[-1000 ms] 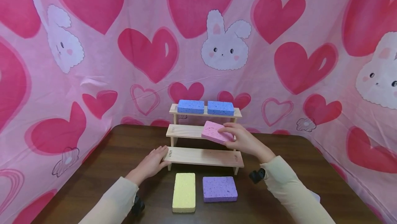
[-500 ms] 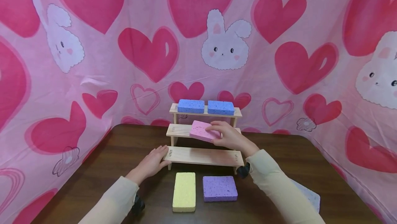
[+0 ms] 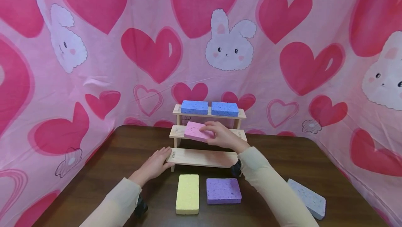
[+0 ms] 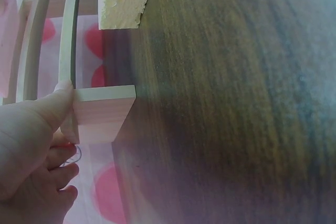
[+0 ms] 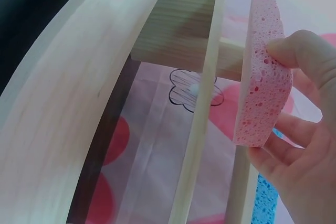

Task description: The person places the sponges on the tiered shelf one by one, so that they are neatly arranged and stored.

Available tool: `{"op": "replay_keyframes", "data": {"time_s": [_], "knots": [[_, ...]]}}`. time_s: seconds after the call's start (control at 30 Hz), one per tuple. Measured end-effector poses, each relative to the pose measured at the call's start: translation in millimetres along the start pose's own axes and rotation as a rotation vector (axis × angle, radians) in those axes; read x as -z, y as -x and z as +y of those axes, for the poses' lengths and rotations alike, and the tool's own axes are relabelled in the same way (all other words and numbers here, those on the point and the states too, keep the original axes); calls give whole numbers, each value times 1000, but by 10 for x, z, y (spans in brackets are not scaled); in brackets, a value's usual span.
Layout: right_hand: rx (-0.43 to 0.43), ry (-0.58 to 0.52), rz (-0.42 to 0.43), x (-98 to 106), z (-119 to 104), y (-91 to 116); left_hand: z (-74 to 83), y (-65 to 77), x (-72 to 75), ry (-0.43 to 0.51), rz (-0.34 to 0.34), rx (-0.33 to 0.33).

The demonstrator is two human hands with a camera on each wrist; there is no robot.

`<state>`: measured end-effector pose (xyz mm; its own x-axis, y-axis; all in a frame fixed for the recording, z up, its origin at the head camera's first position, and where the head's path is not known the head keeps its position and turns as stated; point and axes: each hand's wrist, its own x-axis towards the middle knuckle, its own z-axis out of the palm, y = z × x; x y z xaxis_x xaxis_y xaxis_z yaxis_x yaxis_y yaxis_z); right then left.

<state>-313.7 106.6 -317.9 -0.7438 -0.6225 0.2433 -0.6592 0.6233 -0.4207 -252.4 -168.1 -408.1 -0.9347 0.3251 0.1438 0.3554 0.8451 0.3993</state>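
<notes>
A pink sponge (image 3: 193,131) is pinched in my right hand (image 3: 224,137), close over the left part of the middle step of a three-step wooden shelf (image 3: 201,158). In the right wrist view my thumb presses one side of the sponge (image 5: 260,77), with fingers curled at the other. My left hand (image 3: 154,166) grips the left end of the lowest step; the left wrist view has the thumb on the step's edge and the fingers beyond it. Two blue sponges (image 3: 194,107) lie side by side on the top step.
Before the shelf, a yellow sponge (image 3: 187,194) and a purple sponge (image 3: 223,191) lie on the dark wooden table (image 3: 125,153). A pale grey-blue sponge (image 3: 307,199) lies at the right, beside my right forearm. A pink cloth (image 3: 150,7) with hearts and rabbits hangs behind.
My right hand has carried the pink sponge leftward along the middle step. The grey-blue sponge has come out from behind my right sleeve. My left hand has stayed on the shelf.
</notes>
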Motion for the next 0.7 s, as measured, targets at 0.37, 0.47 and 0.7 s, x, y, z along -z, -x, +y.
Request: {"op": "replay_keyframes", "data": {"time_s": [0.37, 0.47, 0.7], "knots": [[9, 47, -40, -96, 14, -230, 12, -1, 4, -11, 3, -5], [-17, 30, -43, -117, 12, -267, 10, -1, 2, -7, 3, -4], [-71, -21, -61, -167, 33, -319, 9, 5, 4, -6, 4, -9]]}}
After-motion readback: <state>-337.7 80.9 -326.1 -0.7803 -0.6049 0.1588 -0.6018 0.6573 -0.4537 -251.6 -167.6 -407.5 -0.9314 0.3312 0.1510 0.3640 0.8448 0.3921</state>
